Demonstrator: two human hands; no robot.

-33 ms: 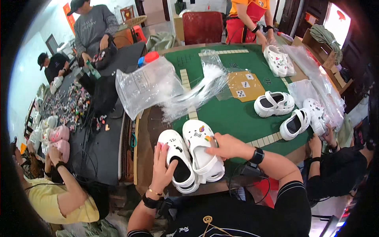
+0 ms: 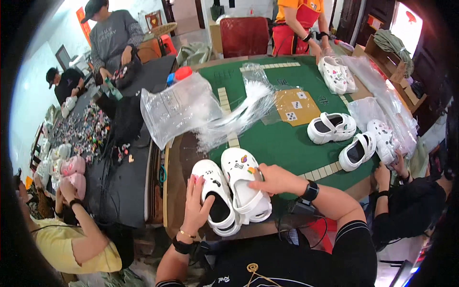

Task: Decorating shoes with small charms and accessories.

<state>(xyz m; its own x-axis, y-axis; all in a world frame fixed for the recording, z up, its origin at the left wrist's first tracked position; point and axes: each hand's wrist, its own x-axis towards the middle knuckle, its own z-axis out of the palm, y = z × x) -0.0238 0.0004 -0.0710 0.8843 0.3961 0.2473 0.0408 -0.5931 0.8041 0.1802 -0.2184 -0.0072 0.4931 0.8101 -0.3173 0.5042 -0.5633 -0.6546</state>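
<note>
Both hands are closed around a pair of white clogs at the near edge of the green worktop (image 2: 272, 148), toes toward twelve o'clock. The left hand (image 2: 195, 205) holds the left clog (image 2: 205, 171), fingers along its outer side and thumb over the rim of its opening. The right hand (image 2: 282, 181) grips the right clog (image 2: 236, 165), thumb near its opening; the other fingers are partly hidden. Both uppers carry small charms (the right one's are more colourful).

Reckoned from this pair, a clear plastic bag (image 2: 179, 105) lies at eleven o'clock, and a bundle of thin white strands (image 2: 258, 98) at twelve. Two loose white clogs (image 2: 332, 126) sit at two o'clock. A co-worker in a red apron (image 2: 291, 38) handles decorated clogs (image 2: 332, 74) at one o'clock. Scattered charms (image 2: 95, 124) cover part of a dark worktop (image 2: 119, 191) at ten.
</note>
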